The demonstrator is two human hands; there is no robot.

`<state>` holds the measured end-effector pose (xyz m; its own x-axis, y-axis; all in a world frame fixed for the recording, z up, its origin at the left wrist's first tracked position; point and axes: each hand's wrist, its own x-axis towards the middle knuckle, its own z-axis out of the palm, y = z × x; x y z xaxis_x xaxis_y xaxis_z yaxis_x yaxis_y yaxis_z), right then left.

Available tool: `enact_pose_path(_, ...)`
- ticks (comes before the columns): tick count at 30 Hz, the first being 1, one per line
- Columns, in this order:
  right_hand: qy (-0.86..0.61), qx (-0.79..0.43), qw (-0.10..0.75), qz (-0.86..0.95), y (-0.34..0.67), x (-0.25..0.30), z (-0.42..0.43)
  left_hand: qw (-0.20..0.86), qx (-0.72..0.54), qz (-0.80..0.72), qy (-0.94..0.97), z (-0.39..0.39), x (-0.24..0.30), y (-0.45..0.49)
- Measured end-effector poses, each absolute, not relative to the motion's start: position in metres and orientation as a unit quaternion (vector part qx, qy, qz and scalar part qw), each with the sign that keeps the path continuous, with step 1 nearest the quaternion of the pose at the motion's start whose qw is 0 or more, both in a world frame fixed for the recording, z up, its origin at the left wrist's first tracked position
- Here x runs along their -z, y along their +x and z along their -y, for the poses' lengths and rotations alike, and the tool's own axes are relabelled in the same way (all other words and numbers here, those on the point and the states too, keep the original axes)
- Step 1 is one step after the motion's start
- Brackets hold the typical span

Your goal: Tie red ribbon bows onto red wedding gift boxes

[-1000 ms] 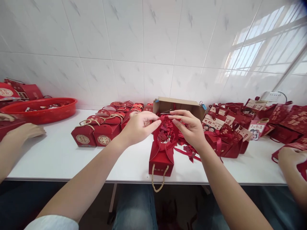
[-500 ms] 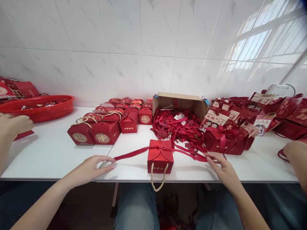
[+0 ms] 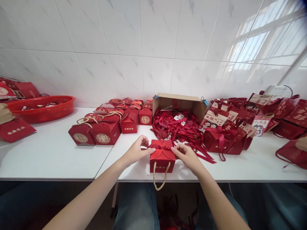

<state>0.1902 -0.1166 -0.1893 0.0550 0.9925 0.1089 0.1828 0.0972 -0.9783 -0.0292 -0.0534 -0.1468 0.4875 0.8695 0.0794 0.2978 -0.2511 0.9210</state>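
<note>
A red gift box (image 3: 159, 158) stands upright near the table's front edge, its beige rope handle (image 3: 160, 189) hanging over that edge. Across the top lies a dark red ribbon (image 3: 161, 146), knotted at the middle. My left hand (image 3: 137, 151) pinches the ribbon at the box's left side, thumb resting by the lid. At the right side my right hand (image 3: 186, 156) pinches the ribbon between thumb and finger. A loose ribbon tail (image 3: 206, 158) lies on the table to the right of it.
Behind is a tipped cardboard carton (image 3: 179, 96) spilling red ribbons (image 3: 177, 126). Finished-looking red boxes (image 3: 105, 132) stand to the left, tagged red boxes (image 3: 217, 140) to the right. A red basin (image 3: 52, 111) sits far left. Other people's hands (image 3: 4, 112) show at both edges.
Both hands have moved inward from the ribbon's outstretched ends to the knot on the box lid. At the far left, another person's hand now holds a red box.
</note>
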Motion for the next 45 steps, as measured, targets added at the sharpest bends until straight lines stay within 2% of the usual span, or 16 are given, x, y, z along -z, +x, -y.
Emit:
enact_pose_path(4,-0.530,-0.526,0.466,0.474,0.187,0.186,0.114,0.531,-0.243,-0.417,0.696,0.051,0.142,-0.028)
enact_pose_path(8,-0.553,-0.513,0.417,0.506,0.195,0.182,0.114,0.529,-0.200,-0.412,0.715,0.049,0.138,-0.031)
enact_pose_path(16,-0.573,-0.431,0.447,0.535,0.209,0.179,0.119,0.494,-0.265,-0.458,0.690,0.048,0.147,-0.033)
enact_pose_path(21,-0.517,-0.543,0.406,0.522,0.205,0.183,0.117,0.477,-0.260,-0.423,0.725,0.049,0.143,-0.033)
enact_pose_path(25,-0.488,-0.588,0.414,0.495,0.206,0.179,0.118,0.447,-0.272,-0.418,0.742,0.050,0.138,-0.032)
enact_pose_path(31,-0.505,-0.533,0.413,0.540,0.212,0.162,0.125,0.360,-0.306,-0.403,0.784,0.056,0.131,-0.030)
enact_pose_path(34,-0.546,-0.482,0.368,0.577,0.212,0.152,0.130,0.288,-0.326,-0.376,0.818,0.059,0.127,-0.028)
enact_pose_path(40,-0.582,-0.431,0.287,0.627,0.215,0.131,0.132,0.281,-0.271,-0.286,0.875,0.064,0.123,-0.013)
enact_pose_path(43,-0.537,-0.457,0.294,0.645,0.217,0.126,0.129,0.274,-0.247,-0.286,0.885,0.063,0.125,-0.009)
enact_pose_path(45,-0.499,-0.492,0.331,0.632,0.217,0.126,0.127,0.272,-0.238,-0.286,0.887,0.064,0.126,-0.007)
